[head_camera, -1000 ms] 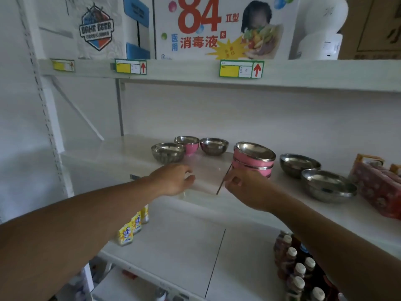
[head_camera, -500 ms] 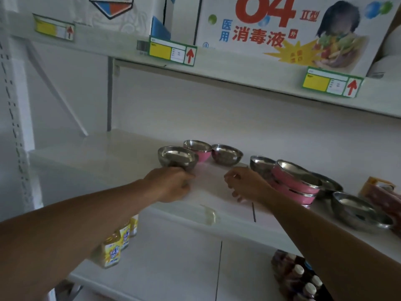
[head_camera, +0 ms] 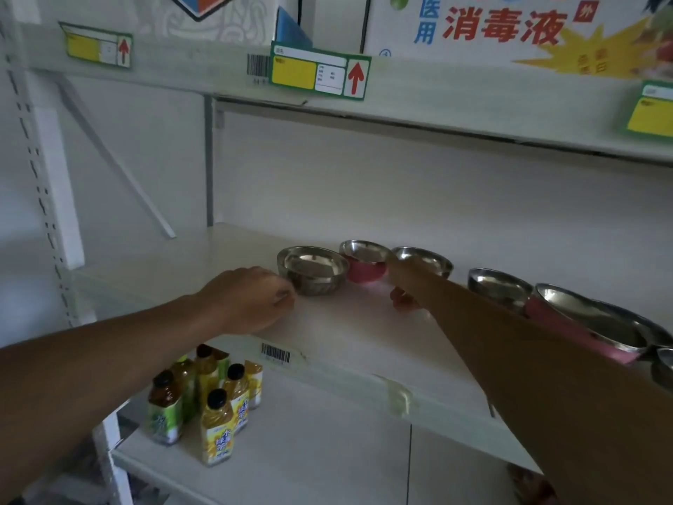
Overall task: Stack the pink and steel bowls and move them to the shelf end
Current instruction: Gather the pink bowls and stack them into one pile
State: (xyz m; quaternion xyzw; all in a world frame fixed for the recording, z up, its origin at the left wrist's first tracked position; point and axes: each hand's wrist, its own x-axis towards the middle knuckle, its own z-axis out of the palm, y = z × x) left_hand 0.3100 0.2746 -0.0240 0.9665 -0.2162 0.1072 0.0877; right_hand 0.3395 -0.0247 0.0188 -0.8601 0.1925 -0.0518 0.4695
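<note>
Three small bowls stand in a row at the back of the white shelf (head_camera: pixel 346 333): a steel bowl (head_camera: pixel 313 271), a pink bowl with a steel inside (head_camera: pixel 364 262), and another steel bowl (head_camera: pixel 428 260). My left hand (head_camera: pixel 251 300) has its fingers curled, and the fingertips touch the first steel bowl's near left wall. My right hand (head_camera: pixel 404 282) lies against the near left side of the third bowl, between it and the pink one; whether it grips is hidden. To the right my forearm partly covers a further steel bowl (head_camera: pixel 499 286) and a stack of pink bowls (head_camera: pixel 568 322).
More steel bowls (head_camera: pixel 664 362) sit at the far right edge. The shelf's left end, by the upright post (head_camera: pixel 54 184), is bare. Several yellow drink bottles (head_camera: pixel 215 417) stand on the lower shelf. The upper shelf edge carries price tags (head_camera: pixel 320 72), with cartons above.
My view and both hands moved left along the shelf. My right hand left the pink stack and reached the third bowl. My left hand closed in on the first steel bowl.
</note>
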